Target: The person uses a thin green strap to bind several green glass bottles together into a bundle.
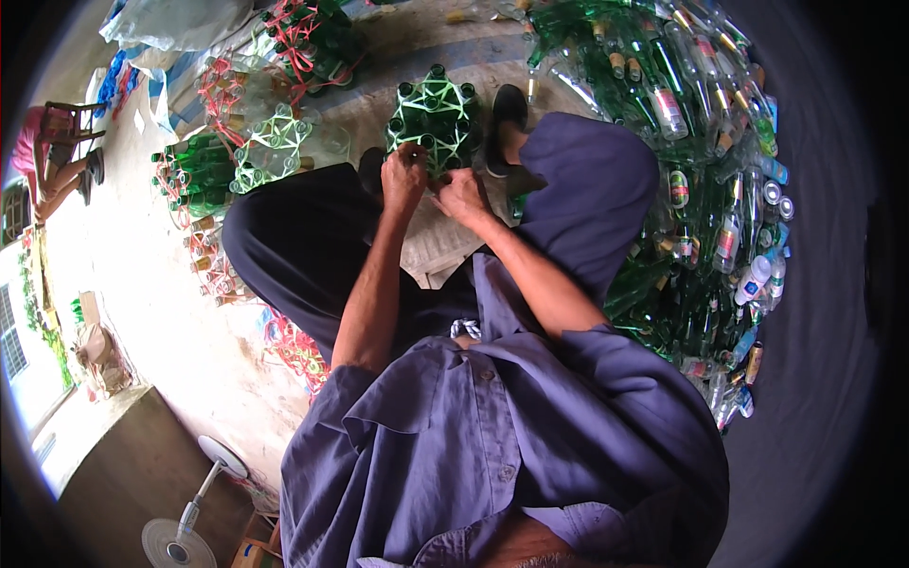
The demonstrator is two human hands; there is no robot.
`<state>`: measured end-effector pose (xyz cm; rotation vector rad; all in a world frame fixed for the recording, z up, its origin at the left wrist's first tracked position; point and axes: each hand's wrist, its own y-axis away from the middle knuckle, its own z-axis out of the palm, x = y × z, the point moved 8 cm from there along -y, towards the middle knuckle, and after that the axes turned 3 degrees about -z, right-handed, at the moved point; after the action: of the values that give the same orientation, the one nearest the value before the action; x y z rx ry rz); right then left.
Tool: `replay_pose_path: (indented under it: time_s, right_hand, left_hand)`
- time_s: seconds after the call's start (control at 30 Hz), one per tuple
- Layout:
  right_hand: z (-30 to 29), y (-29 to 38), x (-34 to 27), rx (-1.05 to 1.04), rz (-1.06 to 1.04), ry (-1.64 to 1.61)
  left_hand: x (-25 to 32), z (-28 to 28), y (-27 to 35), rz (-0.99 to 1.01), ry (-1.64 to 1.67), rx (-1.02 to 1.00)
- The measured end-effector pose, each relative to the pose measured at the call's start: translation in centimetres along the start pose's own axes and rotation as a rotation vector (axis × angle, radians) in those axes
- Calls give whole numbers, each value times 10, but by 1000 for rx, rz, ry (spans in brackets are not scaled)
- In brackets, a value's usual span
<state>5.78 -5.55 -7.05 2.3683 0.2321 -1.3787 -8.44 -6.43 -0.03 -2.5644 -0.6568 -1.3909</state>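
Between my feet stands a bundle of green glass bottles (434,113), upright, with pale green plastic strapping (446,91) laced around their necks. At the near edge of this bundle, my left hand (405,172) has its fingers bent close to a bottle neck. My right hand (461,195) is just to the right and slightly nearer to me, its fingertips pinched near the strapping. The fingers hide the strap ends, so I cannot tell exactly what each hand grips.
A large heap of loose glass bottles (664,106) lies at the right. Strapped bottle bundles (192,174) stand at the left, near tangled red and green strapping (302,348). A person (46,160) sits at the far left. A white fan (177,543) is at the lower left.
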Motion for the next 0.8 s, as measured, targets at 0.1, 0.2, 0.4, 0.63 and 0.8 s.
replay_pose_path:
  time_s: [0.1,0.2,0.4,0.63,0.8]
  right_hand:
    - [2,-2,5,-14,-13,-80]
    - [-8,0,-12,-11,-101,-16]
    - [-26,13,-28,126,-316,17]
    - [-11,27,7,61,521,-684]
    - [-27,14,-7,262,-186,-47]
  left_hand:
    - [-5,0,-1,63,-5,-11]
    - [-12,0,1,-49,21,-3]
    - [-15,3,0,-116,69,-1]
    - [-10,-5,2,-79,73,54]
    - [-7,-4,3,-117,116,21]
